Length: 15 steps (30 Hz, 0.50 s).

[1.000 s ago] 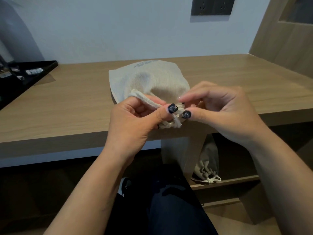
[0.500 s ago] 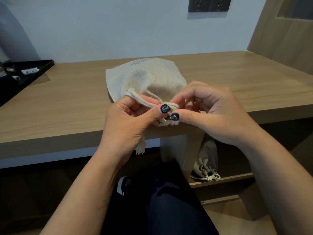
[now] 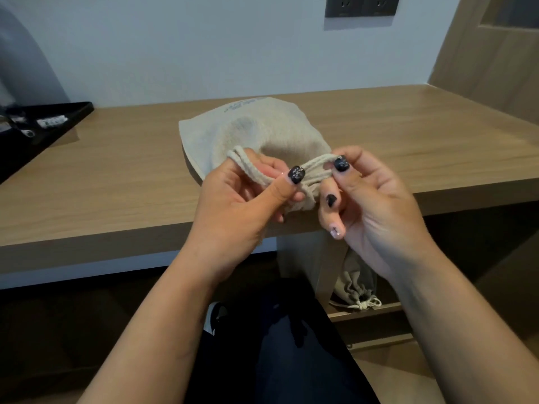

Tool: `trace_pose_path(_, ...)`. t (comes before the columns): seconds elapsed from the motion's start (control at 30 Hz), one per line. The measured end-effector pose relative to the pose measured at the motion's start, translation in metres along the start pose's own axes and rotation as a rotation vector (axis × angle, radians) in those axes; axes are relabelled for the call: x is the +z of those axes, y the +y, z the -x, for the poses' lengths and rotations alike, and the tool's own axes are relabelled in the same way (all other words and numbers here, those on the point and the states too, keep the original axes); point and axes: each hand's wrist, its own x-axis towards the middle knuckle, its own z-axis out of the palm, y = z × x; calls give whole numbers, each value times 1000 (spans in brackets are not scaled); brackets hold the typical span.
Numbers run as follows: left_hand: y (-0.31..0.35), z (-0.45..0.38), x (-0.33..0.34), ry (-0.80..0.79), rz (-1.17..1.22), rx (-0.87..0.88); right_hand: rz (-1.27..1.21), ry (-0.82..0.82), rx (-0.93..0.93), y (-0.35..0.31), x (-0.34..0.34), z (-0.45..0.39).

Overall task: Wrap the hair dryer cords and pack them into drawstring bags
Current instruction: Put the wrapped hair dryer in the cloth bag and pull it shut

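On the front edge of the long wooden desk (image 3: 408, 147), beige cloth drawstring bag (image 3: 262, 132) lying, left hand (image 3: 233, 211) pinching its cream braided cord (image 3: 250, 170), right hand (image 3: 376, 205) pinching the cord too.

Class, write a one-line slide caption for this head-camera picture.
Left hand and right hand pinch the cord of a cloth bag on the desk.

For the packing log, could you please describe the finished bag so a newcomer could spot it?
Start at the wooden desk and look beneath its front edge, right of the knees, to the low shelf. The cinched drawstring bag stands there, unlike the bag on the desk, no hand touches it.
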Motion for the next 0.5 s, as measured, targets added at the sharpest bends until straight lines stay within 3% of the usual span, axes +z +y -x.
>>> trace_pose_path(0.13,-4,1,-5,37,60,-45,-136,0,120,-4,4,4)
trace_pose_path(0.37,-6,2,-8,32,68,-41,95,135,223,-24,12,4)
trace_pose_path(0.5,-6,3,-8,10,114,-52,82,170,219,-25,14,7)
